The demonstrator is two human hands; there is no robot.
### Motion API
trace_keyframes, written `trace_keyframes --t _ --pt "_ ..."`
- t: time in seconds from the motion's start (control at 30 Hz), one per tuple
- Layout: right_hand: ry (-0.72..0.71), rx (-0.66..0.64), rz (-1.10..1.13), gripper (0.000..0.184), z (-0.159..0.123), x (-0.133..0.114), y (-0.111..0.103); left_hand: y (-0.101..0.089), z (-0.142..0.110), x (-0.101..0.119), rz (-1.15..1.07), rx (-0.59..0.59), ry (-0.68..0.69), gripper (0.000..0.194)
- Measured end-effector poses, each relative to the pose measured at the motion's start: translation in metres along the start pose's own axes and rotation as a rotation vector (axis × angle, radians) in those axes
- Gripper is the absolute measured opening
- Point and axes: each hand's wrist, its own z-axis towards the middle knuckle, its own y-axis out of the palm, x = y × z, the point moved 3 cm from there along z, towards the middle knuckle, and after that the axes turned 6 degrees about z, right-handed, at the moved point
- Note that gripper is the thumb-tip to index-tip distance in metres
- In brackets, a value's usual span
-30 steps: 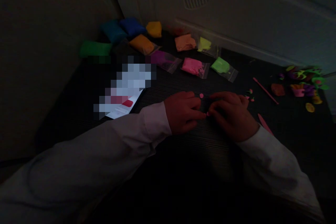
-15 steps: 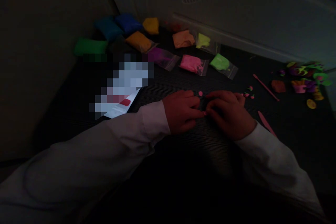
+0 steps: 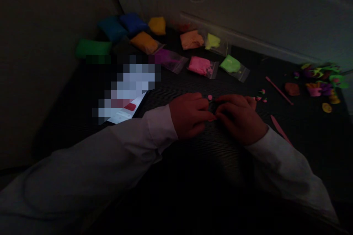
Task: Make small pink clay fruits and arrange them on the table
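Note:
My left hand (image 3: 189,116) and my right hand (image 3: 240,119) meet low over the dark table. Between their fingertips shows a small bit of pink clay (image 3: 211,120), mostly covered by the fingers. The left fingers are curled with the index finger reaching to the clay; the right thumb and index finger pinch at it. Just beyond the gap between the hands lies a small flattened pink clay piece (image 3: 210,97). Several tiny pink-and-green clay pieces (image 3: 263,91) lie right of my right hand.
A pink modelling stick (image 3: 279,90) and a pink clay knife (image 3: 280,130) lie to the right, near a brown clay lump (image 3: 292,89) and colourful clay figures (image 3: 327,86). Bags of clay (image 3: 200,65) line the back. A lit phone (image 3: 124,114), partly blurred, lies left.
The hands stay together with only a slight shift of the fingers; a little more of the pink clay shows under the left index finger. The whole view has drifted slightly.

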Motion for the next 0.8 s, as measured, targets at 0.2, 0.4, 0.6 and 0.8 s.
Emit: trace_keyframes --t 0.2,0.4,0.6,0.8 --pt "0.023 0.000 0.007 0.011 0.0007 -0.0003 0.0009 0.0025 0.0002 0.0013 0.015 -0.059 -0.002 0.031" --pt "0.031 0.029 -0.021 0.011 0.0013 0.0022 -0.0012 0.0046 0.0004 0.0010 0.027 -0.106 -0.012 0.035" --pt "0.046 0.056 -0.036 0.012 0.0017 0.0060 -0.0062 0.0048 0.0001 0.0009 0.021 -0.102 -0.014 0.036" --pt "0.032 0.044 -0.028 0.012 0.0020 0.0061 0.0006 0.0045 0.0007 0.0008 0.016 -0.101 -0.010 0.033"
